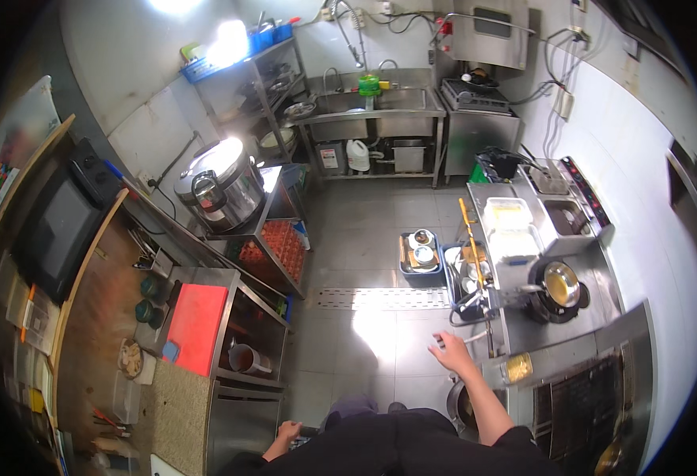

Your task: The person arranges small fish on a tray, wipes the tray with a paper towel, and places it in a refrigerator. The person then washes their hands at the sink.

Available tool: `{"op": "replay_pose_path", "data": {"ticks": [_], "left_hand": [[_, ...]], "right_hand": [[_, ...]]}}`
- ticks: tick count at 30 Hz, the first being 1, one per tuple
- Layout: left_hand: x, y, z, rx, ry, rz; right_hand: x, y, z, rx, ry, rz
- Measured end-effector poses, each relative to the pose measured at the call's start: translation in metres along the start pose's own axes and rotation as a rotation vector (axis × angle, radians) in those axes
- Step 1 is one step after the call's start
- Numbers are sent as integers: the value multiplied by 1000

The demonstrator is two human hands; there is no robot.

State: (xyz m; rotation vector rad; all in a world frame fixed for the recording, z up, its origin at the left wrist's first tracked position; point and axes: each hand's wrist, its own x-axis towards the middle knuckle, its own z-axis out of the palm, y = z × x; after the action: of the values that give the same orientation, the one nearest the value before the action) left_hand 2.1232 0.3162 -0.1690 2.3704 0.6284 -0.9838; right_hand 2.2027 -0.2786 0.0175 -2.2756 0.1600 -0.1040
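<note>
My right hand point(449, 352) is in the air with its fingers apart and slightly bent, holding nothing visible. It is at the front of the steel stove counter point(518, 339), close to a pale handle point(476, 338) that sticks out there. Under my right forearm, a dark pan point(458, 401) is partly hidden. On the burner sits a steel pan point(561, 284) with yellowish liquid. Low at the left, my left hand point(289, 431) is beside a steel cabinet point(244, 425); its fingers look curled, and whether they grip something cannot be told.
A red cutting board point(197, 327) lies on the left counter, behind it a large steel cooker point(223, 184). Blue bins point(421, 276) of dishes stand on the tiled floor before the right counter. A drain grate point(378, 298) crosses the floor. The steel sink point(405, 98) is at the back.
</note>
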Motion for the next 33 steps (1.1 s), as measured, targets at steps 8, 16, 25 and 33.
{"op": "replay_pose_path", "data": {"ticks": [8,16,25,33], "left_hand": [[87,75,-51,51,-210,-181],[335,365,-216,190,-159,139],[516,716,-356,-78,95,580],[592,747,-394,162,-192,264]], "right_hand": [[264,-2,62,30,-94,-38],[220,217,114,-147,-390,782],[351,196,93,-44,-379,1168],[662,275,133,-50,-325,892]]}}
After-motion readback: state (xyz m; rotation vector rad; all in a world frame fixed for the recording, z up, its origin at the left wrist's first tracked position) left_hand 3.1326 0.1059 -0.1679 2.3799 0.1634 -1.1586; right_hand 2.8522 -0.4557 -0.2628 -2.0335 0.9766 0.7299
